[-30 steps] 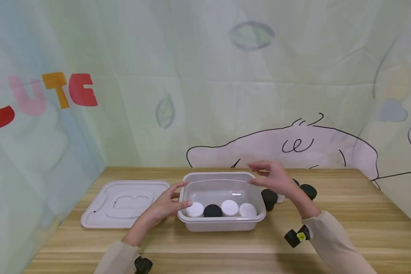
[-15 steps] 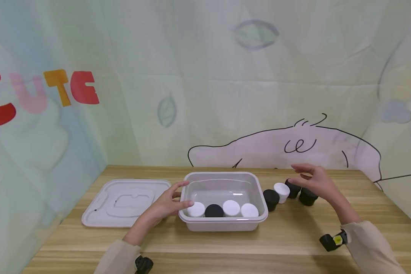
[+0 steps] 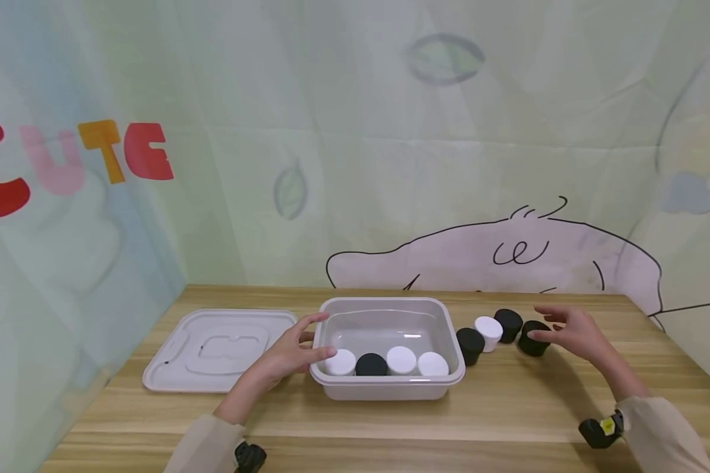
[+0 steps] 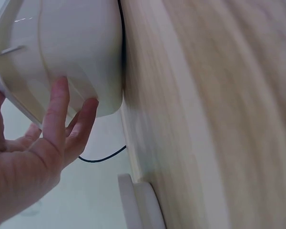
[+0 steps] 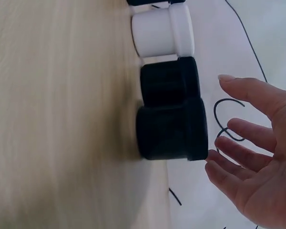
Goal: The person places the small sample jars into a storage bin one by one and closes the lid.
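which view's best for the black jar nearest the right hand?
Right wrist: the black jar fills mid-frame, lid and body clear, with the right hand open beside it, not touching. Head view shows it small at the row's end. Left wrist view misses it.

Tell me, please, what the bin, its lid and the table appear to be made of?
Bin: likely translucent plastic with a smooth, slightly glossy finish; jars show through its wall. Lid: seemingly the same whitish moulded plastic, with raised ridges. Table: wood or wood-look laminate, matte, with visible grain.
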Available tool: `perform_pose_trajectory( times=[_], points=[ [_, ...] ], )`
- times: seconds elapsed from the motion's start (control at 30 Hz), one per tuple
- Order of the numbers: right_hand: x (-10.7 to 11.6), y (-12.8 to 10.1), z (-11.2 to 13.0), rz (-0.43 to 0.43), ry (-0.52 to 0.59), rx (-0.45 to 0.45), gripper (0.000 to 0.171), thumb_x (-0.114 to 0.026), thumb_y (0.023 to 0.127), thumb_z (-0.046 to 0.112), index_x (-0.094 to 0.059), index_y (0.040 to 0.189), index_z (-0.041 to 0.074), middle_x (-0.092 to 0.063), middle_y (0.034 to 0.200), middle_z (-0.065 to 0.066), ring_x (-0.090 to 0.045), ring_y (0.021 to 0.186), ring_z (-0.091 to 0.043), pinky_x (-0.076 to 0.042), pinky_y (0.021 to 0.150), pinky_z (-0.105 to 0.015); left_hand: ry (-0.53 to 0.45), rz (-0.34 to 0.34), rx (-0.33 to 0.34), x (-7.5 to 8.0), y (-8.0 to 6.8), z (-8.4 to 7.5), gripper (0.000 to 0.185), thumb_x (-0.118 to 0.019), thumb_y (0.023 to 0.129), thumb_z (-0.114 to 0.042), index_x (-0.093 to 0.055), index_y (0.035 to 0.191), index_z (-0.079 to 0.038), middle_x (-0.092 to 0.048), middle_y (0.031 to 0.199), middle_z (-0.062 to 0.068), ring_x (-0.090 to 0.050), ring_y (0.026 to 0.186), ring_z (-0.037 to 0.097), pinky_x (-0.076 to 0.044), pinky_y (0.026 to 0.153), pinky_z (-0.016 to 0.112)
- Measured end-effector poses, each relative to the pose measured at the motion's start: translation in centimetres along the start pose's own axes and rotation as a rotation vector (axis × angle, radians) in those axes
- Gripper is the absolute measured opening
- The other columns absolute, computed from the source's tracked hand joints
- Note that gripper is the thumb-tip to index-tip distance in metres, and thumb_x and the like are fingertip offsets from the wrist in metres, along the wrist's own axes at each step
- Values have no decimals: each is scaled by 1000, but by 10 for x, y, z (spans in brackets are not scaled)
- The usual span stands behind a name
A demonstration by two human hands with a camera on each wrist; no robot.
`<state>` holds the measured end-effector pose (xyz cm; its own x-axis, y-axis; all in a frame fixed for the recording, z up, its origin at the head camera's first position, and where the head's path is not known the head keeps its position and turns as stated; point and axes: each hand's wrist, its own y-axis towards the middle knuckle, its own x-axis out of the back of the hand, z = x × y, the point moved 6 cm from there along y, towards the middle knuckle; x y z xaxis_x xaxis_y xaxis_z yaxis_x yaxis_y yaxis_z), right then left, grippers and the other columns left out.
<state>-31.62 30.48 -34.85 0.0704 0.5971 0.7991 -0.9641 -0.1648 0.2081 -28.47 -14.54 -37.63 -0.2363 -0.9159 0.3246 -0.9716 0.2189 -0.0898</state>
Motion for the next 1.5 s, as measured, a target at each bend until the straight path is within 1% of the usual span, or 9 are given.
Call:
perform_pose_trajectory(
  times=[0.2, 0.3, 0.4, 0.5, 0.63, 0.8, 1.1, 1.33, 1.5],
  points=[
    [-3, -2, -8, 41, -23, -3, 59, -76, 74, 22, -53, 115, -15, -56, 111, -32, -55, 98, -45, -48, 79, -48, -3, -5, 4, 0, -1, -1, 74, -74, 76, -24, -35, 138, -14, -44, 127, 28, -53, 106, 33, -53, 71, 38],
    [-3, -3, -10, 47, -34, -15, 57, -75, 74, 20, -54, 114, -15, -58, 107, -31, -57, 95, -43, -51, 73, -38, 0, -12, 9, -1, 0, 1, 74, -75, 75, -25, -36, 137, -15, -45, 127, 28, -53, 106, 33, -53, 71, 37],
    [-3, -3, -11, 40, -40, -25, 55, -75, 74, 19, -55, 113, -14, -60, 105, -30, -58, 93, -42, -49, 67, -28, -7, -19, 13, -1, 1, 2, 73, -76, 75, -25, -38, 136, -16, -46, 127, 27, -53, 105, 32, -53, 71, 37],
    [-2, -3, -12, 30, -44, -32, 54, -75, 74, 19, -56, 112, -13, -61, 103, -29, -59, 93, -41, -48, 65, -24, -11, -16, 10, -1, 1, 1, 73, -76, 75, -25, -38, 137, -16, -46, 127, 27, -53, 106, 32, -53, 71, 36],
    [0, -4, -12, 9, -67, -39, 52, -75, 74, 21, -58, 111, -12, -62, 100, -29, -59, 92, -41, -50, 68, -33, -8, -2, 1, -1, -1, 0, 74, -75, 76, -24, -35, 138, -15, -44, 128, 28, -52, 107, 34, -53, 72, 38],
    [9, -6, -9, -15, -72, -59, 53, -73, 77, 25, -57, 112, -12, -58, 107, -32, -56, 96, -44, -49, 76, -47, -6, -6, 8, -1, -2, -1, 73, -74, 77, -23, -35, 138, -15, -43, 128, 28, -51, 108, 35, -53, 73, 40],
    [29, -3, 15, -112, -24, -38, 51, -72, 78, 22, -57, 112, -13, -57, 108, -33, -57, 95, -42, -51, 75, -43, 0, -12, 11, -1, -2, -3, 73, -74, 76, -23, -36, 137, -15, -44, 127, 28, -52, 107, 34, -53, 72, 38],
    [29, 2, 41, -110, 19, -25, 55, -71, 79, 26, -54, 118, -10, -53, 116, -33, -54, 102, -45, -51, 76, -42, -5, -15, 13, 0, -2, -2, 72, -74, 77, -22, -36, 137, -14, -44, 127, 28, -52, 107, 34, -53, 72, 38],
    [24, 7, 65, -113, 37, 36, 51, -71, 79, 22, -56, 116, -9, -56, 115, -30, -55, 102, -43, -49, 80, -44, -6, -15, 15, 0, -2, -2, 72, -74, 77, -23, -36, 137, -15, -44, 127, 28, -52, 107, 34, -53, 72, 38]
  ],
)
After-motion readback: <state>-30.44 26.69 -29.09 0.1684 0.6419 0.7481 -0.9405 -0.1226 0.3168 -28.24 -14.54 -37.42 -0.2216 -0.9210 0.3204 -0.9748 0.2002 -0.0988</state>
